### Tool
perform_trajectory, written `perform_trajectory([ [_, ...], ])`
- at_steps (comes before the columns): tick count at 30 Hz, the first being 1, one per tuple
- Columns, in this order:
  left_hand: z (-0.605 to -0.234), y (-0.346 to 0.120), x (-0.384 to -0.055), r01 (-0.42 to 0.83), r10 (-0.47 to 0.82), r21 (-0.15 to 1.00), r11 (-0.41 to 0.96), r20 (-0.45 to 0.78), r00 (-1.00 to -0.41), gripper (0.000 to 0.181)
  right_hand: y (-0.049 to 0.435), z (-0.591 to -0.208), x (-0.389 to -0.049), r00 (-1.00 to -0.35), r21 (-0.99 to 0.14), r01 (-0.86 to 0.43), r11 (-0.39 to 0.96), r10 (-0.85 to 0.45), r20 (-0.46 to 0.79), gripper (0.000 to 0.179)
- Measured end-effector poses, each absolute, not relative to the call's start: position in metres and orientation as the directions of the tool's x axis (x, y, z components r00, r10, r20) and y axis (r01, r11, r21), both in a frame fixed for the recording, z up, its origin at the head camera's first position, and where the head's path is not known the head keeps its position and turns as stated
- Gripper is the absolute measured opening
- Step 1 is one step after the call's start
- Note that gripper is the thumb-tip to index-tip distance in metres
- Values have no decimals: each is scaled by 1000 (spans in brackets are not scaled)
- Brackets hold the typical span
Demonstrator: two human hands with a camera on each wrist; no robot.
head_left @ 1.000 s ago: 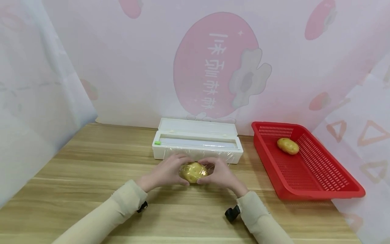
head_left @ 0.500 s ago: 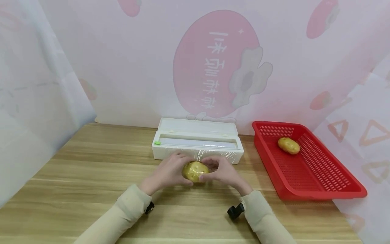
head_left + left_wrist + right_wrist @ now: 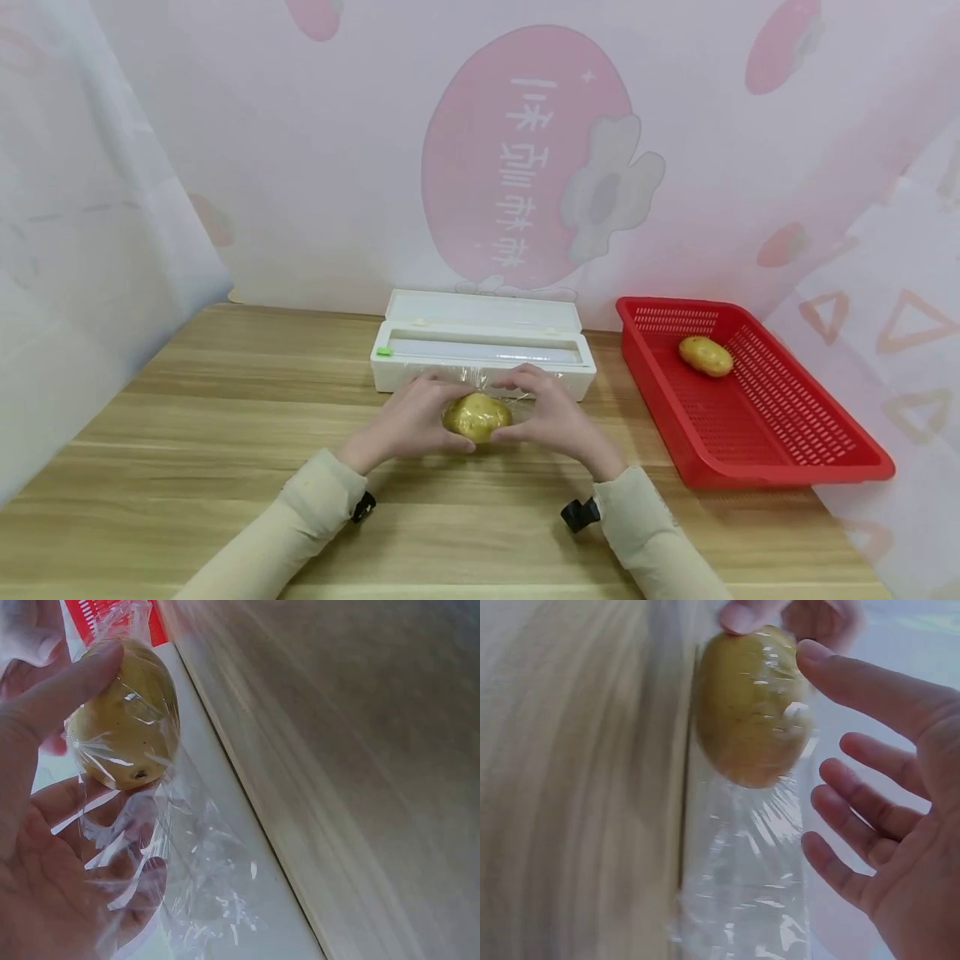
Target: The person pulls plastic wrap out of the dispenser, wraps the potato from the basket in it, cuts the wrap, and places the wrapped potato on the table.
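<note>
A potato [image 3: 477, 417] covered in clear plastic wrap [image 3: 746, 862] is between the two hands, in front of a white cling film box [image 3: 480, 375]. My left hand [image 3: 420, 417] holds it, thumb on one side and fingers on the other; the left wrist view shows the thumb pressed on the wrapped skin. My right hand [image 3: 553, 417] is at the potato's right side with its fingers spread apart. In the right wrist view its thumb tip is at the potato's edge, and the other fingers are off it. Loose wrap trails from both ends of the potato.
The box's lid [image 3: 483, 311] stands raised, with a roll [image 3: 487, 351] inside and a green piece [image 3: 384, 351] at its left end. To the right, a red basket [image 3: 795, 477] holds another potato [image 3: 706, 356]. The wooden table [image 3: 465, 533] spreads below.
My right hand's fingers have spread away from the potato. The potato moved slightly right, then back left, with my left hand still on it.
</note>
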State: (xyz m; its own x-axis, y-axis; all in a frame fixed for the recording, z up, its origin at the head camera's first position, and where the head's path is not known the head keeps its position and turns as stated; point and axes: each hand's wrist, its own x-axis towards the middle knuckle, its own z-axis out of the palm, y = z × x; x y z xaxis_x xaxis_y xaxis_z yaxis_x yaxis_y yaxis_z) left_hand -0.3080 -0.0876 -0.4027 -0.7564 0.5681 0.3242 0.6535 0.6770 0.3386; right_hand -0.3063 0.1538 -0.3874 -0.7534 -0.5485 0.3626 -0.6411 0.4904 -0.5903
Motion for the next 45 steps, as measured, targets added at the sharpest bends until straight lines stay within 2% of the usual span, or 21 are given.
perform_trajectory([
  [7, -401, -89, -310, 623, 551, 374, 686, 291, -782, 73, 147, -397, -307, -738, -486, -670, 561, -572, 358, 65],
  [15, -400, -91, -311, 629, 559, 393, 671, 290, -777, 74, 145, -399, -305, -752, -500, -655, 566, -554, 358, 63],
  [20, -398, -92, -308, 627, 557, 391, 674, 290, -778, 73, 143, -401, -305, -733, -512, -675, 531, -563, 382, 61],
  [25, -388, -92, -303, 632, 536, 291, 718, 349, -769, 80, 143, -404, -309, -714, -506, -696, 510, -566, 411, 60],
  [30, -375, -90, -300, 672, 551, 156, 724, 456, -699, 79, 145, -406, -316, -756, -579, -644, 500, -529, 385, 57],
  [36, -377, -83, -307, 727, 647, 45, 686, 419, -637, 67, 150, -408, -325, -801, -684, -562, 465, -511, 311, 52],
  [41, -383, -79, -313, 715, 633, 21, 699, 448, -631, 62, 152, -409, -328, -808, -719, -534, 446, -519, 278, 51],
  [45, -385, -76, -315, 702, 606, 52, 711, 461, -648, 56, 151, -408, -329, -799, -727, -539, 425, -532, 281, 49],
])
